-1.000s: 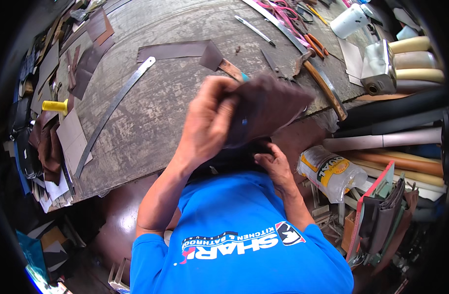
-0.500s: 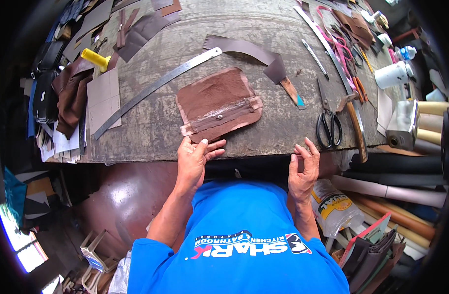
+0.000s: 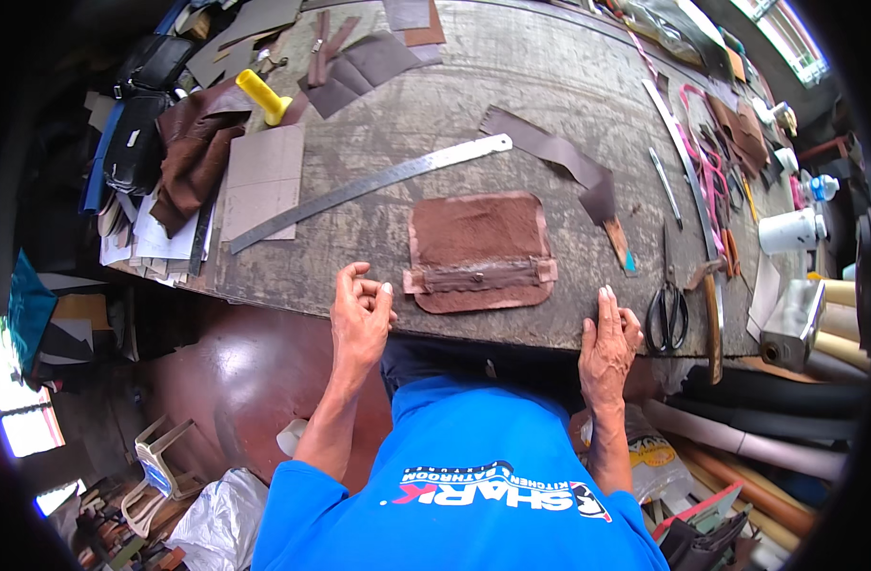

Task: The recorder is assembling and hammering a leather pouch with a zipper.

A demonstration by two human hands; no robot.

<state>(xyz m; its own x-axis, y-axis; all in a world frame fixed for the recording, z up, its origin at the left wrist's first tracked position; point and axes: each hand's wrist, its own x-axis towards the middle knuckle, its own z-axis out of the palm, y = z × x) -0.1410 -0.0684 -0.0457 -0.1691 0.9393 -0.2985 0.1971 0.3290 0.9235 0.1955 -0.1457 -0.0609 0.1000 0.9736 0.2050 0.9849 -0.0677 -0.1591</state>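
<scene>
A rounded brown leather piece (image 3: 478,228) lies flat near the workbench's front edge, a zipper strip with a small slider along its lower part. Left of it, my left hand (image 3: 359,314) hovers at the edge, empty, fingers loosely bent and apart, not touching the piece. My right hand (image 3: 606,343) is at the edge right of the piece, empty, fingers slightly spread. Beside that hand are black scissors (image 3: 665,319) and a wooden-handled hammer (image 3: 713,324). Behind the piece lie a steel ruler (image 3: 369,190), a dark leather strip (image 3: 559,157) and a teal-tipped wooden tool (image 3: 616,243).
The workbench (image 3: 378,86) bears leather scraps (image 3: 359,71), a yellow tube (image 3: 259,95), black cases (image 3: 136,143), a white container (image 3: 787,230) and a metal can (image 3: 792,324). Rolls of material (image 3: 740,428) lie below at right; a plastic chair (image 3: 159,476) stands below at left.
My left hand held the piece raised, then laid it flat and has now let go, moving left of it. My right hand has risen to the bench edge. The view has shifted.
</scene>
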